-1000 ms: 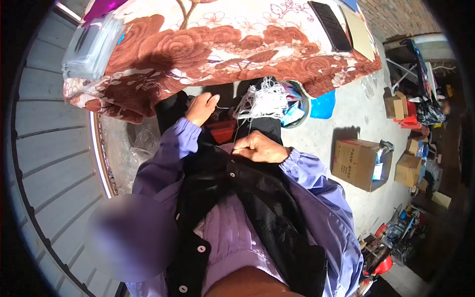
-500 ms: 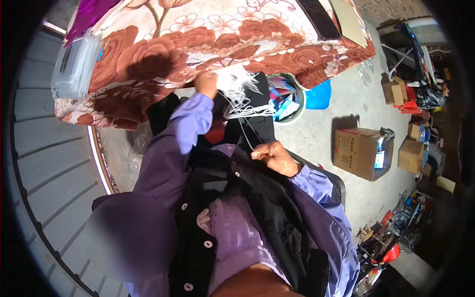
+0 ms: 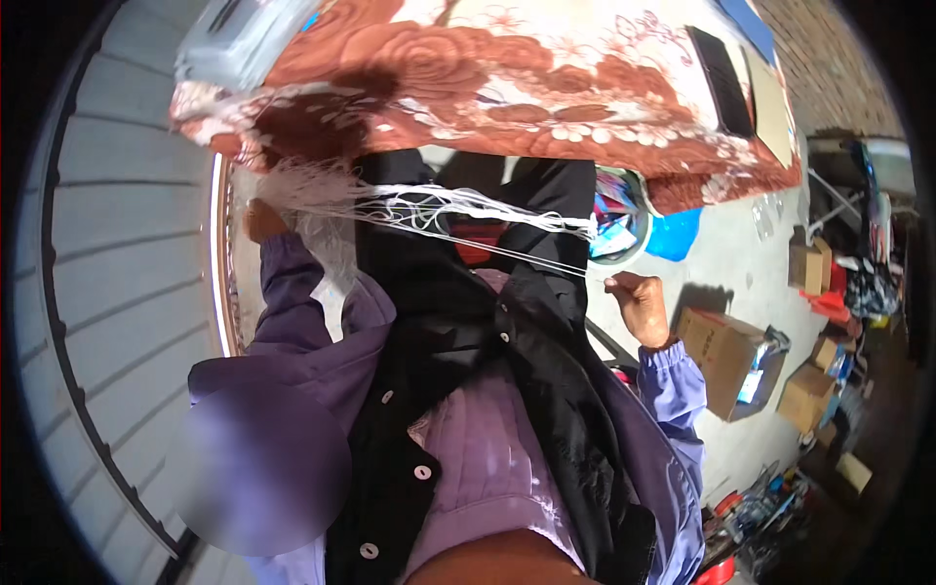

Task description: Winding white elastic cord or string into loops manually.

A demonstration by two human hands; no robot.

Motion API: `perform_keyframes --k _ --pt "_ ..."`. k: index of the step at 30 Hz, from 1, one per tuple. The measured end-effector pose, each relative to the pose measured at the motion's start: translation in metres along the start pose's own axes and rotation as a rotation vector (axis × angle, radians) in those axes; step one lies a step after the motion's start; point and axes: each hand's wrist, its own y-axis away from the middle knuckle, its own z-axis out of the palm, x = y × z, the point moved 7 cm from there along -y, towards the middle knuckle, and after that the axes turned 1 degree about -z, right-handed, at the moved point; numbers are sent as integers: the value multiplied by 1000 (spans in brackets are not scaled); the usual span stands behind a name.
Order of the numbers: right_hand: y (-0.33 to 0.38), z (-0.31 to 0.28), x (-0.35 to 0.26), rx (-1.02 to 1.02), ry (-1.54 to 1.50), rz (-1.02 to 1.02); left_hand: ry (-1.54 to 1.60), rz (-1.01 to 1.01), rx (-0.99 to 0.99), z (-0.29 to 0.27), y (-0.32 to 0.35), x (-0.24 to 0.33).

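A bundle of white strings (image 3: 448,207) stretches across above my black-trousered lap, with a loose, frayed bunch at its left end. My left hand (image 3: 263,222) is out to the left, closed at that frayed end, its fingers partly lost in blur and strands. To the right, my right hand (image 3: 639,307) is closed in a pinch, and two thin strands of the string run taut to its fingertips. The bundle's looped right end lies near my right knee, beside a round bin (image 3: 639,239) of colourful packets.
Ahead is a table under a brown floral blanket (image 3: 439,63), bearing clear plastic cases (image 3: 229,44) and a black phone (image 3: 721,83). A blue bag (image 3: 675,234) sits by the bin. Cardboard boxes (image 3: 717,356) stand at right; a ribbed metal wall (image 3: 127,214) rises at left.
My left hand has swung from the middle out to the left, drawing the white strings out lengthwise. My right hand has moved right, still pinching strands. The view has shifted.
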Motion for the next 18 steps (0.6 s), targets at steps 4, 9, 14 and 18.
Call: perform_keyframes --k 4,9,14,18 --pt "-8 7 -39 60 111 -312 533 -441 -39 -18 16 -84" --pt "-17 23 -39 -97 77 -270 440 -217 -731 -19 52 -94" --pt "-24 41 -2 -209 77 -15 413 -12 -1106 -25 121 -101" --pt "-32 36 3 -76 263 -26 922 -513 -1219 -13 151 -134"
